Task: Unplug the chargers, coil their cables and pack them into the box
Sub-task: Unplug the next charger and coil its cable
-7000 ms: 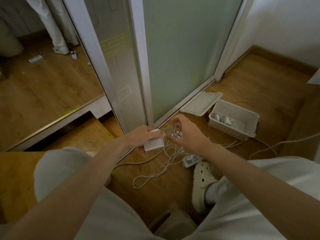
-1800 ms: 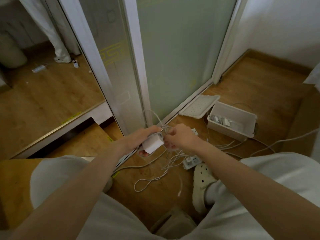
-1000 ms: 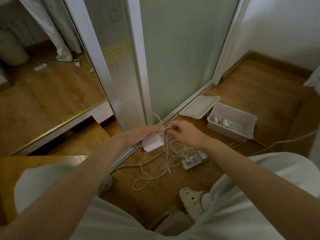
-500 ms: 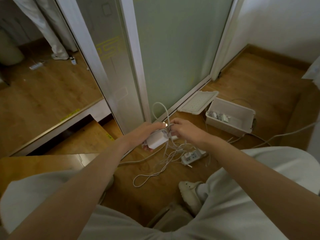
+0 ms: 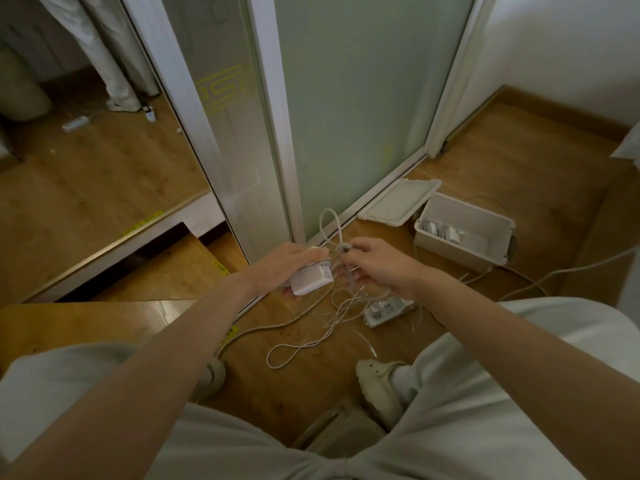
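My left hand (image 5: 282,263) grips a white square charger (image 5: 311,280) above the wooden floor. Right beside it, my right hand (image 5: 375,265) pinches the charger's thin white cable (image 5: 329,223), which stands up in a loop between the hands and trails down in loose strands to the floor. A white power strip (image 5: 384,310) lies under my right wrist. The open white box (image 5: 464,233) sits to the right, with other white chargers inside at its left end. Its lid (image 5: 398,206) lies next to it by the door track.
Frosted glass sliding doors with white frames stand straight ahead. A mirror panel on the left reflects the floor. More white cords run across the floor right of the box. My knees and white shoes (image 5: 377,382) fill the bottom of the view.
Both hands have stayed together on the charger. The right hand has kept working the cable, and a loop now stands up above the hands. The camera has shifted slightly.
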`<state>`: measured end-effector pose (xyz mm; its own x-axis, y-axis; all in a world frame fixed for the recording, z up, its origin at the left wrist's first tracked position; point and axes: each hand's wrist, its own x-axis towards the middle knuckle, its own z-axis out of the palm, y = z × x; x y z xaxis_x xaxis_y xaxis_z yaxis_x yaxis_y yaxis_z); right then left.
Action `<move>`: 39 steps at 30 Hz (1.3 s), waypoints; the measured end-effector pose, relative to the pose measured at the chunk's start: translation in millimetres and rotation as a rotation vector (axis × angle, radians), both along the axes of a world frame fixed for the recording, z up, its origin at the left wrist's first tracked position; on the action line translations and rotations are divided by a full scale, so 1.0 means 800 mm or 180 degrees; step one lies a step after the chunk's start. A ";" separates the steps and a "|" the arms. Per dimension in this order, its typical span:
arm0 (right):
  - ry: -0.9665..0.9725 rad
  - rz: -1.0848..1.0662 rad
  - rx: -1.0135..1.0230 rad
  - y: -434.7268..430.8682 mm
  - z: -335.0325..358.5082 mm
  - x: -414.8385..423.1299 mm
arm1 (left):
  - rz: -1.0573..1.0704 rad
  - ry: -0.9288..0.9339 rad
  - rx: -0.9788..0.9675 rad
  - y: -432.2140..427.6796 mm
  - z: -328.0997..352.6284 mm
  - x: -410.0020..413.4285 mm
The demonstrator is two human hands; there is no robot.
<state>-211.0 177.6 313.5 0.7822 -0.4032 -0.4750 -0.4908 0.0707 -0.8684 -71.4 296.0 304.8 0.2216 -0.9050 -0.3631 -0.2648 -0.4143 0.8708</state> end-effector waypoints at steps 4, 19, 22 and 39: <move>-0.0021 -0.0173 -0.0427 -0.001 0.005 -0.005 | 0.0186 0.0076 -0.0113 0.003 0.002 0.004; 0.0296 -0.0004 -0.0976 -0.011 -0.012 -0.011 | 0.0552 0.0112 0.0022 0.024 0.002 0.020; 0.1000 0.0427 -0.1740 0.001 -0.007 -0.007 | 0.0535 0.0074 0.0098 0.023 -0.003 0.019; 0.0293 0.0630 0.0029 0.028 0.015 0.021 | -0.0058 -0.0041 0.0476 0.013 0.012 0.021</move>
